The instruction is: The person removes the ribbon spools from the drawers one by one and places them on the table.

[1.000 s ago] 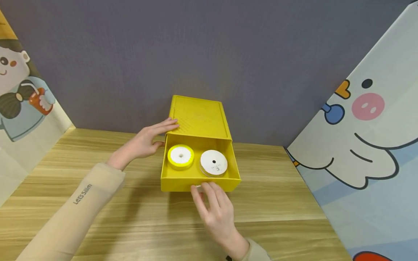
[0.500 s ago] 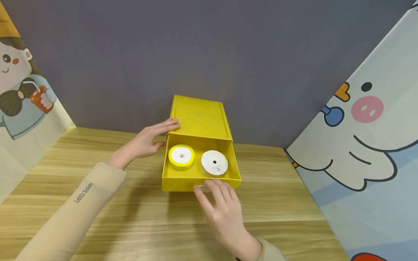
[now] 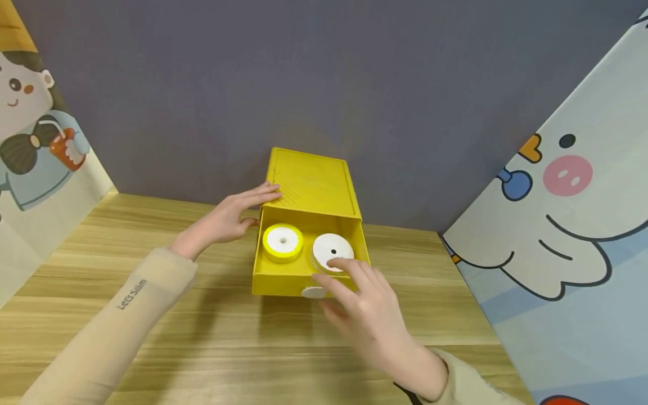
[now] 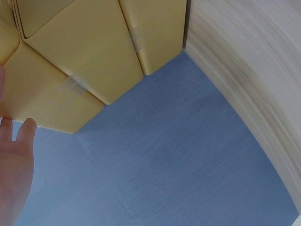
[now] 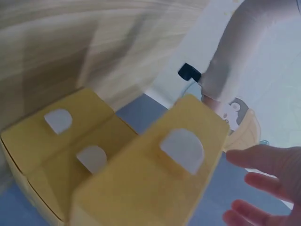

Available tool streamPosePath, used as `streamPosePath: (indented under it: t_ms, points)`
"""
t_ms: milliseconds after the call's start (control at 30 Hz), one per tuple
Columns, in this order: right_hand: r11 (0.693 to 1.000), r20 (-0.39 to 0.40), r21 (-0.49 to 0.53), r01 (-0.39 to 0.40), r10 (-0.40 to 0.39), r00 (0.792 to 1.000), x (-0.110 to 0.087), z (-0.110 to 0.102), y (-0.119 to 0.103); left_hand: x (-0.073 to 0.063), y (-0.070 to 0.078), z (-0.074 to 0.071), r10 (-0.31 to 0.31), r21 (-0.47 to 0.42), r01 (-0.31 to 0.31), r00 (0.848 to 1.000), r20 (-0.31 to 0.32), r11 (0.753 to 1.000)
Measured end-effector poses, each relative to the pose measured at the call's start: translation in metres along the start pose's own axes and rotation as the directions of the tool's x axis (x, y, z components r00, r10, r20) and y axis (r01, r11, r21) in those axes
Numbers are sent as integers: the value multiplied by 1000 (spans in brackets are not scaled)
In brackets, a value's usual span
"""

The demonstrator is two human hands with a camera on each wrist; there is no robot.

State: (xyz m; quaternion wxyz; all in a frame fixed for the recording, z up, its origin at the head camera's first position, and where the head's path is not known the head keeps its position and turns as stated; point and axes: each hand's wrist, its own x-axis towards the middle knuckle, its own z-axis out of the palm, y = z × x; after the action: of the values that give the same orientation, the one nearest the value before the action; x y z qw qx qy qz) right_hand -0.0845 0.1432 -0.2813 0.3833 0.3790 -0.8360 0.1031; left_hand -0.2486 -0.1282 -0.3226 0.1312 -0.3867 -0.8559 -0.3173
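A yellow drawer box (image 3: pixel 316 183) stands against the back wall with its top drawer (image 3: pixel 280 285) pulled out. Inside lie a spool of yellow ribbon (image 3: pixel 282 243) on the left and a white-faced spool (image 3: pixel 324 244) on the right. My left hand (image 3: pixel 230 218) rests its straight fingers on the box's top left edge, the thumb by its side. Over the drawer's front rim is my right hand (image 3: pixel 372 315), fingers loosely bent and partly covering the white-faced spool. It is off the white pull tab (image 3: pixel 314 292); whether a fingertip touches the spool I cannot tell.
Two lower drawers, each with a white tab (image 5: pixel 59 121), show closed in the right wrist view. A dark wall (image 3: pixel 202 101) rises behind the wooden table (image 3: pixel 228 349). Cartoon-printed panels (image 3: pixel 582 225) flank both sides.
My right hand has let go of the pull tab and moved up and right, fingers now over the drawer's front rim near the white-faced spool. The left hand stays on the box.
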Motion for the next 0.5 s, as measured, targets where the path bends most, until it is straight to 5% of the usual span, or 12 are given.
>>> streamPosePath:
  t_ms: [300,500]
  points:
    - [999,148,48,-2,-5,989,27,-20,7,0,0,0,6,-7,-6,1000,2,1000]
    - [991,355,80,-104,69,932,47,-32,13,-1,0,1,14,-11,-14,1000,-11,1000]
